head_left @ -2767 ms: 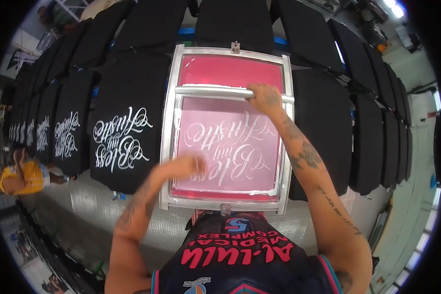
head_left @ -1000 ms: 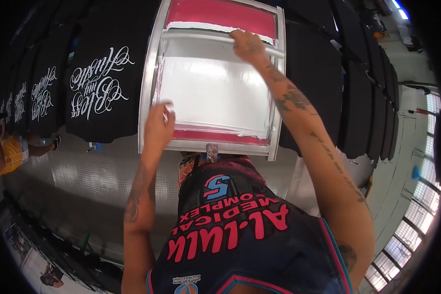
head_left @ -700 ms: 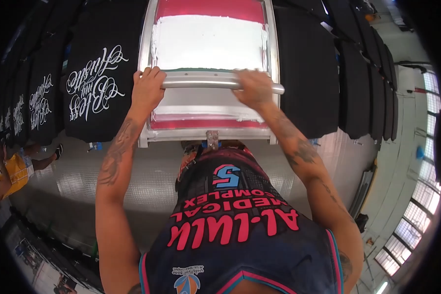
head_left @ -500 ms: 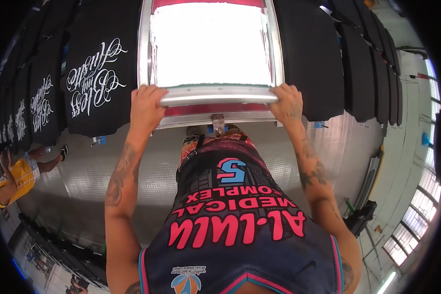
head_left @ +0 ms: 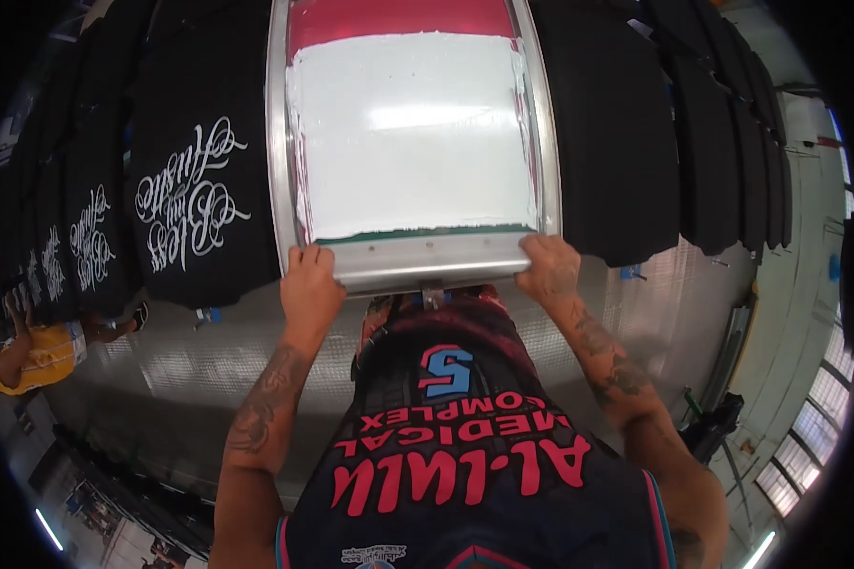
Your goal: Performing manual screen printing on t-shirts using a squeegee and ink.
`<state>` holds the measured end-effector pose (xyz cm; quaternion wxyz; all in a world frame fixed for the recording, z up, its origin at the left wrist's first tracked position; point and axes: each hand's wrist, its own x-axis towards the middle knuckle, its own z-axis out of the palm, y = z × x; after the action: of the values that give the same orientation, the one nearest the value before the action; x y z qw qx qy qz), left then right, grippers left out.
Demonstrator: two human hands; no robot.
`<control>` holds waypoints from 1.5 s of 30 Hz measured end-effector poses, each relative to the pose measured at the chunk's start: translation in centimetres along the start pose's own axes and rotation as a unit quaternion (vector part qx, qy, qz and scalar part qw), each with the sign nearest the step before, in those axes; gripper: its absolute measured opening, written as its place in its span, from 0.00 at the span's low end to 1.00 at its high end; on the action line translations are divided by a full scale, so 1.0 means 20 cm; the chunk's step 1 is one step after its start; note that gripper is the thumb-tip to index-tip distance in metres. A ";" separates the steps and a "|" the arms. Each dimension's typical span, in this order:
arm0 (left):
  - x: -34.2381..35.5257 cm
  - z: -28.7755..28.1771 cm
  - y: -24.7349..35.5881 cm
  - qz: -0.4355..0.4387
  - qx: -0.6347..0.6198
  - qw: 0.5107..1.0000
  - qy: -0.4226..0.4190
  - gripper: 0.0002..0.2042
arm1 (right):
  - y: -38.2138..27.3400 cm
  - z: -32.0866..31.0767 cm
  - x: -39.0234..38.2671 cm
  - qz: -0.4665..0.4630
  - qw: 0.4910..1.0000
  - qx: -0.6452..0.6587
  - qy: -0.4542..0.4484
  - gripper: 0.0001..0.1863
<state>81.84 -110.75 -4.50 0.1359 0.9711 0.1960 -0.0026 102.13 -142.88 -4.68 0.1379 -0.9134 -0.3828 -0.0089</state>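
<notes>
A wide metal squeegee (head_left: 429, 260) with a dark green blade lies across the near end of a metal-framed printing screen (head_left: 277, 133). My left hand (head_left: 311, 281) is closed round its left end, and my right hand (head_left: 550, 268) grips the right end. White ink (head_left: 413, 142) covers most of the mesh in a broad smooth sheet, its near edge meeting the blade. Beyond that sheet the red mesh (head_left: 399, 21) shows bare. The squeegee leans so that its broad metal face looks up at me. What lies under the screen is hidden.
Left of the screen, a black shirt (head_left: 152, 85) with white lettering lies on a platen, with several more beyond. Plain black shirts (head_left: 612, 133) flank the right side. A person in yellow (head_left: 47, 360) is at the far left. Grey floor (head_left: 209, 379) stretches below.
Both hands have drawn the squeegee toward me to the screen's near end. The ink sheet now reaches farther near, with more red mesh showing at the far end. The view has shifted too.
</notes>
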 end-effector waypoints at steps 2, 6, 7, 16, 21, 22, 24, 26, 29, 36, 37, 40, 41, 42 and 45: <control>0.30 0.00 -0.07 0.004 0.033 0.999 -0.011 0.10 | 0.10 0.05 0.27 -0.012 1.000 -0.025 -0.010 0.10; 1.01 -0.04 -0.20 0.020 0.093 0.995 0.007 0.08 | 0.26 0.11 0.98 -0.021 0.998 -0.059 0.006 0.09; 1.18 -0.06 -0.23 0.023 0.104 0.994 0.007 0.09 | 0.29 0.10 1.16 -0.009 0.997 -0.072 -0.029 0.11; 1.34 -0.27 -0.26 0.070 0.115 0.990 -0.044 0.15 | 0.41 0.10 1.38 -0.033 0.993 -0.092 -0.064 0.24; 0.21 -0.13 -0.07 0.090 0.036 0.995 -0.008 0.09 | 0.18 -0.09 0.20 -0.013 0.996 -0.049 -0.076 0.14; 0.07 -0.15 -0.03 0.094 -0.021 0.995 0.010 0.09 | 0.10 -0.10 0.09 -0.004 0.997 -0.028 -0.072 0.13; -0.03 -0.11 -0.02 0.074 -0.028 0.997 0.012 0.08 | 0.02 -0.10 -0.02 -0.001 0.997 -0.008 -0.078 0.12; -0.01 -0.09 -0.01 0.068 -0.037 0.997 0.007 0.07 | 0.01 -0.07 -0.04 0.020 0.998 -0.016 -0.057 0.11; 0.11 -0.08 -0.03 0.036 0.020 0.997 -0.071 0.08 | 0.02 -0.11 0.15 0.102 0.973 -0.008 -0.206 0.10; 0.10 0.02 -0.03 -0.003 0.018 1.000 -0.024 0.10 | 0.08 0.05 0.10 0.006 0.999 -0.033 -0.036 0.13; 0.21 0.00 -0.05 -0.011 0.054 0.998 -0.040 0.11 | 0.10 0.05 0.18 0.002 0.998 -0.043 -0.043 0.13; 0.77 -0.05 -0.13 0.016 0.066 0.998 -0.009 0.08 | 0.19 0.09 0.71 0.002 0.999 -0.029 0.025 0.07; 0.92 -0.06 -0.16 0.022 0.075 0.997 0.010 0.08 | 0.21 0.10 0.87 0.000 0.999 -0.037 0.013 0.08; 1.08 -0.08 -0.19 0.028 0.083 0.996 0.031 0.08 | 0.25 0.10 1.03 -0.002 0.999 -0.046 0.003 0.10; 1.46 -0.15 -0.24 0.015 0.070 0.997 0.039 0.08 | 0.32 0.08 1.44 0.007 0.998 -0.058 -0.031 0.14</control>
<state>106.82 -94.67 -4.49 0.0596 0.9805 0.1856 0.0239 126.80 -126.58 -4.24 0.0727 -0.9222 -0.3797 -0.0017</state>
